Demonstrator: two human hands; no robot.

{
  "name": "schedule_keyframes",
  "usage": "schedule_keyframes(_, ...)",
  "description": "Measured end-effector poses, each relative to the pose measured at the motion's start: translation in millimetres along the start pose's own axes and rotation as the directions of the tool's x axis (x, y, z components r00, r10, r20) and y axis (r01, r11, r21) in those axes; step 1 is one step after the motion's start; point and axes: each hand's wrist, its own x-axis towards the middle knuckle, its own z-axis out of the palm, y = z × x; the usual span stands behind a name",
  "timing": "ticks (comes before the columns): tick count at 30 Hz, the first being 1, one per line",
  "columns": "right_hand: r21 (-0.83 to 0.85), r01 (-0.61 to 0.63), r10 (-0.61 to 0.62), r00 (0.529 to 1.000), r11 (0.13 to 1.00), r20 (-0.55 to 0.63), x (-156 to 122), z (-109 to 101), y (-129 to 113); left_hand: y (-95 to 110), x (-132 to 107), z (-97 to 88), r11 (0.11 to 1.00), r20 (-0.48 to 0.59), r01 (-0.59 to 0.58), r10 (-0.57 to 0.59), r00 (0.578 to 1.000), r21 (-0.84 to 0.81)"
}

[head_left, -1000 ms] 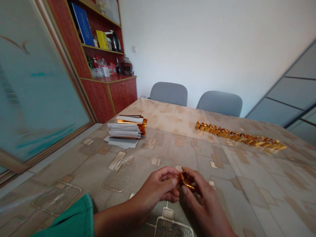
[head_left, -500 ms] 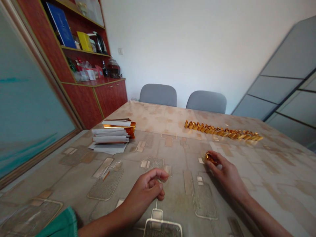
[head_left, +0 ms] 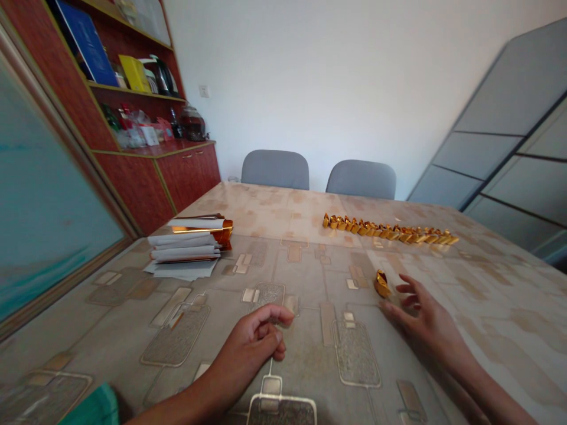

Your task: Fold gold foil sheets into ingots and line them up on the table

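A small folded gold foil piece point(head_left: 381, 284) lies on the table just beyond my right hand point(head_left: 420, 319). That hand rests on the tabletop with its fingers spread, holding nothing. My left hand point(head_left: 252, 345) lies near the front edge, fingers loosely curled with nothing visible in them. A long row of several folded gold pieces point(head_left: 390, 231) runs across the far side of the table. A stack of white-backed gold foil sheets point(head_left: 188, 245) sits at the left.
The table point(head_left: 310, 354) wears a beige patterned cover. Two grey chairs point(head_left: 274, 169) stand at its far side. A red-brown cabinet point(head_left: 155, 171) with shelved items is at the left, a frosted glass panel beside it.
A second ago both hands pinched the gold piece together. My right hand then carried it forward-right and has let go of it on the table. The left hand drew back, curled.
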Motion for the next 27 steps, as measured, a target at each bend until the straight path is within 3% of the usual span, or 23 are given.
schedule_keyframes(6, -0.121, 0.078, -0.079, 0.997, 0.990, -0.007, 10.0, 14.8, -19.3, 1.6, 2.1, 0.4, 0.997, 0.018, 0.000, 0.001, 1.000, -0.072)
schedule_keyframes(11, -0.019, 0.220, -0.219, 0.975, 0.975, 0.044, -2.0, 36.6, -58.4, -3.2, -1.2, 5.8, 0.957, 0.122, 0.088, -0.056, 0.991, -0.278)
schedule_keyframes(14, 0.082, 0.344, -0.351, 0.932, 0.935, 0.092, -31.2, 52.9, -99.6, -2.1, -5.2, 13.0, 0.912, 0.135, 0.129, -0.082, 0.987, -0.389)
schedule_keyframes(16, 0.218, 0.452, -0.479, 0.873, 0.865, 0.092, -51.5, 60.8, -125.7, -0.5, -6.1, 16.9, 0.901, 0.112, 0.112, -0.071, 0.991, -0.418)
schedule_keyframes(18, 0.296, 0.486, -0.532, 0.841, 0.822, 0.099, -66.4, 65.9, -144.9, -0.1, -5.3, 19.1, 0.902, 0.066, 0.075, -0.052, 0.996, -0.425)
schedule_keyframes(24, 0.394, 0.467, -0.543, 0.834, 0.791, 0.100, -80.9, 72.3, -159.7, -1.6, -4.0, 19.4, 0.903, -0.040, -0.034, 0.019, 0.999, -0.429)
schedule_keyframes(27, 0.508, 0.314, -0.461, 0.867, 0.802, 0.192, -82.9, 68.4, -156.3, 2.7, -5.6, 17.3, 0.879, -0.022, 0.001, -0.013, 1.000, -0.478)
